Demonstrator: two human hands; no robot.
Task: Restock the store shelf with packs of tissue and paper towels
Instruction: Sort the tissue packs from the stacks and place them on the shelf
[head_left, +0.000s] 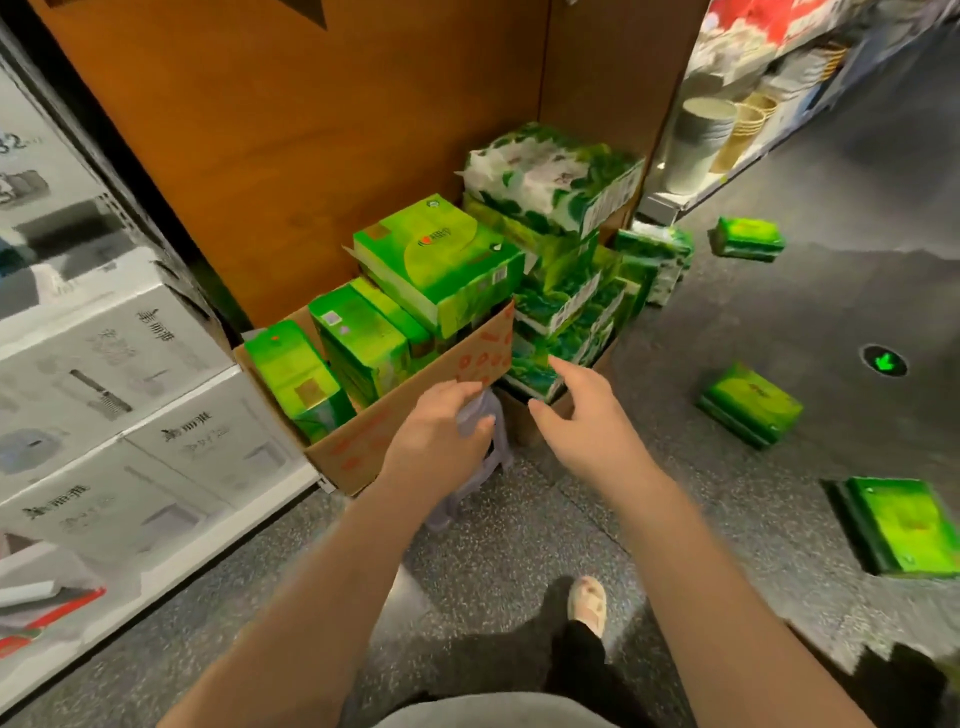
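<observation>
A cardboard box (431, 379) with red print sits on a pale stool (483, 462) by the wooden end panel. Several bright green tissue packs (441, 254) fill it. Beside it stands a stack of green leaf-print packs (561, 312), topped by a white-and-green pack (550, 171). My left hand (441, 426) grips the box's near corner, fingers curled over the edge by the stool's top. My right hand (587, 405) hovers open at the lowest leaf-print pack (530, 364), fingertips close to it.
Three green packs (748, 405) lie loose on the speckled floor to the right, another (748, 239) further back. White appliance boxes (114, 374) line the left shelf. Paper cups (701, 140) stand on the right shelf. My foot (587, 603) is below.
</observation>
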